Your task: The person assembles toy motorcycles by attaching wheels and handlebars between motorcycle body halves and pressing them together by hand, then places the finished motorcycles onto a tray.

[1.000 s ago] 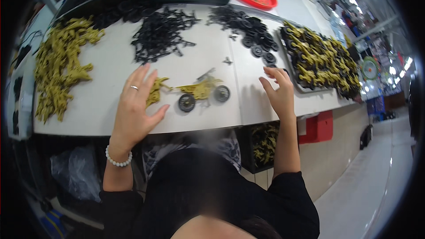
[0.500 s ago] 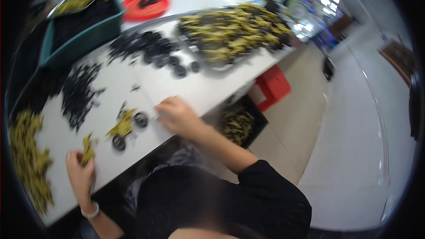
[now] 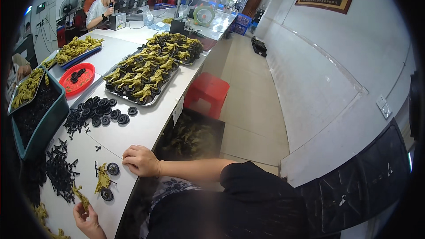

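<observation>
My left hand [image 3: 90, 222], low on the white table, pinches an olive-yellow plastic toy part [image 3: 80, 196] between thumb and fingers. My right hand [image 3: 141, 161] rests at the table's near edge with its fingers curled; whatever may be inside them is hidden. Between the hands lies a partly assembled toy motorbike, its olive body [image 3: 102, 180] beside a black wheel [image 3: 113, 168] and another black wheel [image 3: 106, 194]. A small black piece [image 3: 98, 148] lies a little farther off. Past the left hand spreads a heap of small black parts [image 3: 60, 170].
Loose black wheels [image 3: 105, 106] lie mid-table. Behind them, a metal tray [image 3: 156, 98] holds many olive toy motorbikes. A red plate [image 3: 89, 79] and a teal bin [image 3: 29, 150] stand at left. Below the edge are a red stool [image 3: 206, 92] and a black crate [image 3: 214, 126]. A person [image 3: 98, 11] sits far back.
My view has swung, bringing the aisle, wall and far room in, so the table appears shifted left. The left hand still pinches the olive part; the right hand's fingers remain curled.
</observation>
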The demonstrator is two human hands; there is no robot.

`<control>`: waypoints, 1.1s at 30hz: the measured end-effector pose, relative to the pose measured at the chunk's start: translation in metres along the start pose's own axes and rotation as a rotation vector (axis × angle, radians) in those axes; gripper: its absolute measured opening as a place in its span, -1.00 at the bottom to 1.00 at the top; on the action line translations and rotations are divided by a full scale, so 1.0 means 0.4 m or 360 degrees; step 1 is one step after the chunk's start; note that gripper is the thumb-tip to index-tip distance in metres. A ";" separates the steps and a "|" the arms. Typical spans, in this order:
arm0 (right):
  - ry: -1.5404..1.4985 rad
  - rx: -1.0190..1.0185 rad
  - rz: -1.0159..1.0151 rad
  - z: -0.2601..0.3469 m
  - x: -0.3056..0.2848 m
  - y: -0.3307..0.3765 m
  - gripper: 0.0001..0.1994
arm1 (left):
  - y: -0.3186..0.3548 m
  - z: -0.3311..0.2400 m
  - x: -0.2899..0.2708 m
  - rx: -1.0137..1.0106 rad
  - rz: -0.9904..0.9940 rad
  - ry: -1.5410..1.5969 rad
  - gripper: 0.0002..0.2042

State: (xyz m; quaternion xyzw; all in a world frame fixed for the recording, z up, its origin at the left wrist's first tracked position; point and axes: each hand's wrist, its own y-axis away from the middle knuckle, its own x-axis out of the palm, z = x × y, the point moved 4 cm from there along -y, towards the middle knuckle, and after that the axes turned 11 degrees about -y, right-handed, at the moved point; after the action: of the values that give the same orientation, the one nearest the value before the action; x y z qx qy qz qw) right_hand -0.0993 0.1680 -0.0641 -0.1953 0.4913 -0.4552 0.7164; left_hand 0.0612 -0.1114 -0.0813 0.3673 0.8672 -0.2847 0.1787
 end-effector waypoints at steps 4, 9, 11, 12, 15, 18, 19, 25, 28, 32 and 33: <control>0.0045 0.0055 0.0018 0.005 -0.002 -0.004 -0.86 | 0.019 -0.107 0.047 0.0037 0.0121 0.0054 -0.81; -0.0146 0.0355 0.0206 -0.030 0.000 -0.015 -0.82 | 0.024 -0.204 0.051 0.0063 0.0090 -0.0065 -0.74; -0.0330 0.0630 0.0278 -0.064 -0.005 -0.020 -0.82 | 0.019 -0.225 0.052 0.0045 0.0036 -0.0176 -0.71; -0.0441 0.0652 0.0219 -0.068 -0.020 -0.030 -0.84 | 0.010 -0.237 0.066 0.0131 -0.0018 -0.0149 -0.71; -0.0768 0.0892 0.0247 -0.069 0.012 -0.072 -0.87 | 0.002 -0.253 0.056 0.0193 -0.0030 -0.0293 -0.71; -0.0888 0.0881 0.0340 -0.067 0.042 -0.088 -0.87 | 0.000 -0.264 0.073 0.0257 -0.0011 -0.0473 -0.71; -0.0869 0.0773 0.0367 -0.063 0.043 -0.087 -0.87 | -0.004 -0.260 0.085 0.0276 0.0003 -0.0503 -0.71; -0.0961 0.0767 0.0338 -0.070 0.023 -0.073 -0.88 | -0.030 -0.266 0.137 0.0395 0.0225 -0.0768 -0.70; -0.0955 0.0746 0.0354 -0.072 0.022 -0.076 -0.88 | -0.044 -0.283 0.161 0.0438 0.0314 -0.0881 -0.69; -0.0873 0.0674 0.0392 -0.077 0.034 -0.070 -0.87 | -0.054 -0.270 0.171 0.0339 0.0396 -0.0893 -0.69; -0.0846 0.0666 0.0423 -0.076 0.033 -0.073 -0.87 | -0.054 -0.272 0.174 0.0357 0.0390 -0.0878 -0.69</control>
State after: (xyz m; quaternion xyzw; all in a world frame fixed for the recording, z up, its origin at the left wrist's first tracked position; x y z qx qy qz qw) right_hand -0.1383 0.1471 -0.0632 -0.0905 0.2054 -0.3821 0.8965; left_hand -0.0120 -0.0184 -0.0255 0.3954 0.6987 -0.4438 0.3982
